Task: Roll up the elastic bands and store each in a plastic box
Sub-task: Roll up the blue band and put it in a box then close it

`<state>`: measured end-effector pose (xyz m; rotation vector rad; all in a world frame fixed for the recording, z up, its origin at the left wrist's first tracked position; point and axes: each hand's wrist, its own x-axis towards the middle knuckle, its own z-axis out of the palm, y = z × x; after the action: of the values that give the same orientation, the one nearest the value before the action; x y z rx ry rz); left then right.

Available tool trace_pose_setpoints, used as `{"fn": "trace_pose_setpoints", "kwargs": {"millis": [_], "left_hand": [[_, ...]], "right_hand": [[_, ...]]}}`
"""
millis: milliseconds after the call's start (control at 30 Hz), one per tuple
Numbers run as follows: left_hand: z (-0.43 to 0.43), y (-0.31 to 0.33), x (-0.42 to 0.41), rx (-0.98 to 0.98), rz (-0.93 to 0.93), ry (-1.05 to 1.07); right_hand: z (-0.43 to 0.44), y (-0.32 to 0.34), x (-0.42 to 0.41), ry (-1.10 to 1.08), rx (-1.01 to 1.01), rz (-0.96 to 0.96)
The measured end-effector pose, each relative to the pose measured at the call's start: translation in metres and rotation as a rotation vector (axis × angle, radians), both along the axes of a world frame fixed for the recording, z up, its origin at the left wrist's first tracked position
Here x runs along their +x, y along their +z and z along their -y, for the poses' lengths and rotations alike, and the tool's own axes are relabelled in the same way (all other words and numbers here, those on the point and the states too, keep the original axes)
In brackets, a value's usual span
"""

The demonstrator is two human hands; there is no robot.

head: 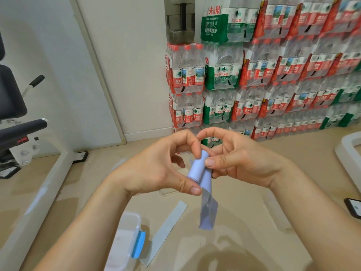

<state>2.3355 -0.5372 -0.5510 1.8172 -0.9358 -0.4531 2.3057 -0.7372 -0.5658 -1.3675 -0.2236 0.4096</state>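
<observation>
In the head camera's view, both hands are raised in front of the chest, above the floor, probably so the loose tail can hang free and feed in without dragging. The left hand pinches the lilac elastic band at the ends of its rolled part, thumb below and fingers curled over the top, which holds the coil tight. The right hand grips the same roll from the other side, its thumb pressed on the outer wrap, likely to turn it. A short unrolled tail hangs down from the roll, touching nothing. The plastic box lies on the floor below and to the left, its blue latch toward the hands. A second band lies flat just beside the latch, with one end at it. Stacked water-bottle packs line the wall well beyond, and a gym bench stands to the left. Between them the floor is open, so lowering the roll to the box looks unobstructed.
</observation>
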Motion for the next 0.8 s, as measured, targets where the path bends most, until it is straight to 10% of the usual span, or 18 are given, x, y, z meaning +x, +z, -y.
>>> {"fn": "trace_pose_setpoints", "kwargs": {"millis": [667, 800], "left_hand": [[0.005, -0.002, 0.001, 0.3, 0.389, 0.278], [0.005, -0.005, 0.005, 0.203, 0.21, 0.276]], "right_hand": [[-0.021, -0.003, 0.004, -0.357, -0.362, 0.176], [-0.021, -0.005, 0.005, -0.451, -0.351, 0.212]]}}
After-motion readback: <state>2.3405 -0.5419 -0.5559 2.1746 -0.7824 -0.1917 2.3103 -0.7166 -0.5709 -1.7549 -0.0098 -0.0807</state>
